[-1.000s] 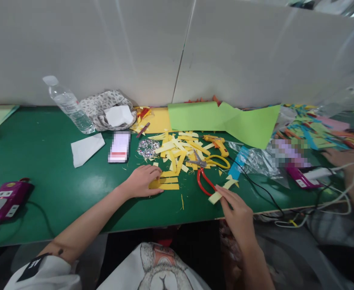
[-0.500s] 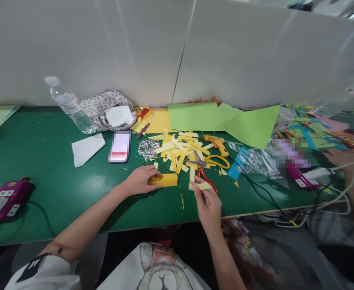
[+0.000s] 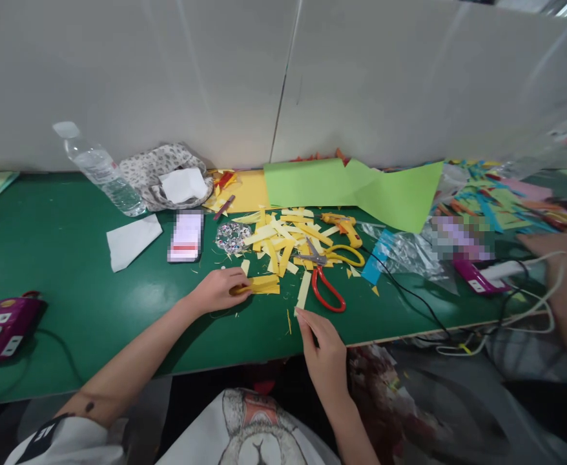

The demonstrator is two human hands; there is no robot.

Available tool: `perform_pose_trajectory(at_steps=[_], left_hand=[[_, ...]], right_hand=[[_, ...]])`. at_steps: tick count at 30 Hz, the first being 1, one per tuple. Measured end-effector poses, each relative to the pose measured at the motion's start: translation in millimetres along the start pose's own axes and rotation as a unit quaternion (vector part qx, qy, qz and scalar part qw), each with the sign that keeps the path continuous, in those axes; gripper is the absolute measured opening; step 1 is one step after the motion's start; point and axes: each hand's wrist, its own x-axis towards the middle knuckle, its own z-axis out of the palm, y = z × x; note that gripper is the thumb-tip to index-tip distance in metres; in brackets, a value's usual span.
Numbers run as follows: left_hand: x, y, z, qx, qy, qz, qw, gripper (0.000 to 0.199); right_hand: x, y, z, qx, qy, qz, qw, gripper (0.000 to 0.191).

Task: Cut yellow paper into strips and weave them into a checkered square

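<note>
My left hand [image 3: 221, 289] is closed around one end of a folded deep-yellow paper strip [image 3: 265, 284], which juts out to the right over the table. Between the thumb and fingertips of my right hand [image 3: 323, 342] is the lower end of a pale yellow paper strip [image 3: 303, 290], pointing away from me. Just beyond that hand lie scissors [image 3: 329, 298] with one red and one yellow handle. Their blades touch a heap of cut yellow paper strips [image 3: 278, 237].
A yellow glue gun [image 3: 344, 227] with a black cord rests right of the heap. Behind lies green paper [image 3: 312, 184]. To the left are a phone [image 3: 185, 236], white paper [image 3: 133, 240], a water bottle [image 3: 103, 171] and a purple power socket [image 3: 10, 326]. Another person's hand [image 3: 542, 245] is far right.
My right hand has drawn down toward me and now pinches the pale strip's lower end; earlier a second pale piece crossed its fingers. The folded strip in my left hand looks flatter.
</note>
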Motion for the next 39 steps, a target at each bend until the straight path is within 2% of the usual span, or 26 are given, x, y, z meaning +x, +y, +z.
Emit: perform_pose_trajectory(at_steps=[6,13,18,21,24,30,34,36,39], left_hand=[[1.1,0.0,-2.4,-0.061,0.057,-0.027,0.996,0.016],[2.7,0.7,-3.1,-0.093,0.088,-0.049,0.991,0.016],[2.2,1.2,-3.6,-0.085,0.061,-0.049,0.993,0.023],[2.3,4.4,-8.9,-0.085,0.016,-0.055,0.995,0.032],[2.8,7.2,-16.2,-0.121,-0.019,-0.059,0.991,0.031],[2.5,5.1,-26.3,-0.194,-0.034,-0.057,0.979,0.033],[0.9,4.1,-27.4,-0.233,-0.048,-0.055,0.97,0.036],[-0.1,3.2,-25.4,-0.258,-0.036,-0.064,0.963,0.043],[-1.4,0.3,-21.6,-0.281,-0.011,-0.067,0.957,0.051]], right_hand=[[3.4,-10.1,10.0,0.02,0.017,-0.014,1.0,0.024],[7.3,-23.1,17.6,0.012,-0.033,-0.049,0.998,0.035],[13.3,-34.2,16.5,-0.019,-0.06,-0.077,0.995,0.036],[12.5,-31.2,14.6,-0.035,-0.067,-0.08,0.994,0.031],[10.6,-25.5,12.7,-0.036,-0.051,-0.065,0.996,0.023],[14.3,-25.1,13.1,0.018,0.011,-0.001,1.0,0.02],[21.6,-31.1,18.6,0.027,0.009,0.029,0.999,0.023],[25.2,-35.1,21.7,0.007,-0.001,0.017,1.0,0.025],[28.9,-40.0,25.4,-0.015,-0.016,-0.038,0.999,0.019]])
